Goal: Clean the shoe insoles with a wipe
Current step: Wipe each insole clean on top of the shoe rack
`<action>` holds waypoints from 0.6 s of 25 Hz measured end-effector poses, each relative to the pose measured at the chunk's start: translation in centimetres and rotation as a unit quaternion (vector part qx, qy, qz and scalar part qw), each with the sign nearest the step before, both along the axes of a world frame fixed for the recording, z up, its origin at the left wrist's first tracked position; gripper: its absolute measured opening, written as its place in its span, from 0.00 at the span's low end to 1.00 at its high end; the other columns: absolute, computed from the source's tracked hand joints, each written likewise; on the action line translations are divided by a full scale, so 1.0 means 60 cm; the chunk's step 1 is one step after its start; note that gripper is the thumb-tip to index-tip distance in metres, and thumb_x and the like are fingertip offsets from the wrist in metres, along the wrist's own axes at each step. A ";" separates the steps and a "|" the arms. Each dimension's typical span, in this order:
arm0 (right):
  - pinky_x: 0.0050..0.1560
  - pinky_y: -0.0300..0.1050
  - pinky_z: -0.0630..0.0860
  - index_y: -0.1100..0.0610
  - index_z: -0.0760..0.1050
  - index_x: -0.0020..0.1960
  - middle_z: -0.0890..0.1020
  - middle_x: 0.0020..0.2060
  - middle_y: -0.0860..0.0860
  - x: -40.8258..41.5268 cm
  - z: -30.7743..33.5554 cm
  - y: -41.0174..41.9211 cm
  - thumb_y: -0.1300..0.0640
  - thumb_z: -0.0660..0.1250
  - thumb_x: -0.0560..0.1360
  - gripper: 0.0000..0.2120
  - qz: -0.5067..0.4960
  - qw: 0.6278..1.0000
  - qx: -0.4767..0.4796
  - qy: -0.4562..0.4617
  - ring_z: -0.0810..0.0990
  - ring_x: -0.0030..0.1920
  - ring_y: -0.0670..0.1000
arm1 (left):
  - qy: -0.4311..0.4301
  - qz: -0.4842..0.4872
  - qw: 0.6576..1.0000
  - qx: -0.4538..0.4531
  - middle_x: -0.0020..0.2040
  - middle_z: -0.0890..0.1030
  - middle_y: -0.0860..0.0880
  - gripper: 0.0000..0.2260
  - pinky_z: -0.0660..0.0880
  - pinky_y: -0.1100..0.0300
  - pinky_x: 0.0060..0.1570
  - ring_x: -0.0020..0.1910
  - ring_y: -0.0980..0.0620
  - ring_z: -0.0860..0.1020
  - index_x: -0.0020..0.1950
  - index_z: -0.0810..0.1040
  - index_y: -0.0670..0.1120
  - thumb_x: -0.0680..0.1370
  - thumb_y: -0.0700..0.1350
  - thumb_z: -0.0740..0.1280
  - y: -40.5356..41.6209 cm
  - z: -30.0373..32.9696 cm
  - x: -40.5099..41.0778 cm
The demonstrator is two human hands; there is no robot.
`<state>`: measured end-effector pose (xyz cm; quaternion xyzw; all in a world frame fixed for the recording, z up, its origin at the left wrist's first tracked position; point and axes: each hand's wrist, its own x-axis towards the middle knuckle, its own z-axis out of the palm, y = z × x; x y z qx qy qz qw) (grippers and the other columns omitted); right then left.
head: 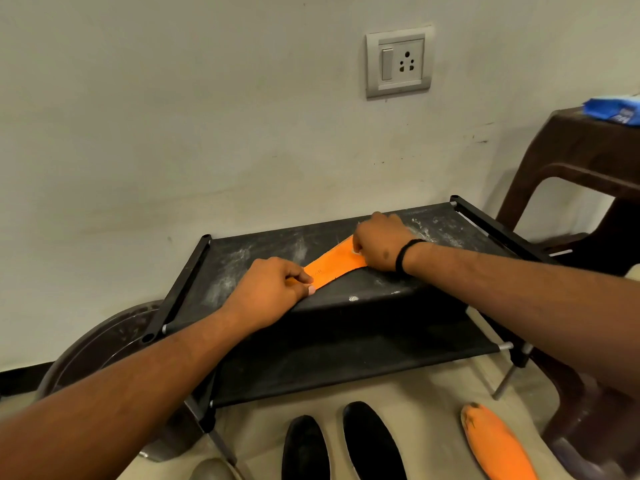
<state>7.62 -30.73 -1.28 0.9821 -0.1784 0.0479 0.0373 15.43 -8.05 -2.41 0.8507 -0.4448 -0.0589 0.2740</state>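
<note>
An orange insole [334,263] lies flat on the black fabric top of a low shoe rack [270,249]. My left hand [270,289] pinches its near end between thumb and fingers. At the far end my right hand [379,242] is curled over the insole, and a bit of white wipe [356,250] shows under its fingers. A second orange insole [497,443] lies on the floor at the lower right. Two black shoes [346,445] stand on the floor in front of the rack.
White dust streaks the rack top. A brown plastic stool [568,161] stands at the right with a blue wipes pack [613,112] on it. A dark round tub [100,355] sits left of the rack. The wall behind carries a socket plate [398,62].
</note>
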 end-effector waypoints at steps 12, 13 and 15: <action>0.57 0.53 0.74 0.53 0.81 0.48 0.83 0.48 0.51 -0.035 -0.002 0.020 0.60 0.64 0.75 0.08 0.069 0.997 0.026 -0.001 0.76 0.55 0.56 | 0.012 0.004 1.000 -0.008 0.59 0.83 0.53 0.09 0.73 0.56 0.65 0.58 0.56 0.79 0.54 0.86 0.51 0.76 0.48 0.73 0.000 0.000 0.001; 0.57 0.52 0.74 0.52 0.83 0.51 0.84 0.49 0.50 -0.038 -0.005 0.026 0.58 0.64 0.76 0.09 0.093 0.995 0.034 -0.004 0.77 0.56 0.55 | 0.010 0.004 1.000 -0.008 0.59 0.83 0.53 0.09 0.73 0.56 0.65 0.58 0.56 0.79 0.54 0.86 0.51 0.76 0.48 0.73 -0.001 0.000 0.001; 0.57 0.54 0.72 0.52 0.83 0.49 0.84 0.47 0.50 -0.040 -0.003 0.005 0.58 0.64 0.76 0.09 0.065 0.998 -0.022 0.007 0.76 0.54 0.55 | 0.008 0.002 1.000 -0.006 0.59 0.83 0.53 0.09 0.73 0.56 0.65 0.58 0.56 0.79 0.55 0.86 0.51 0.76 0.49 0.73 -0.002 0.001 0.001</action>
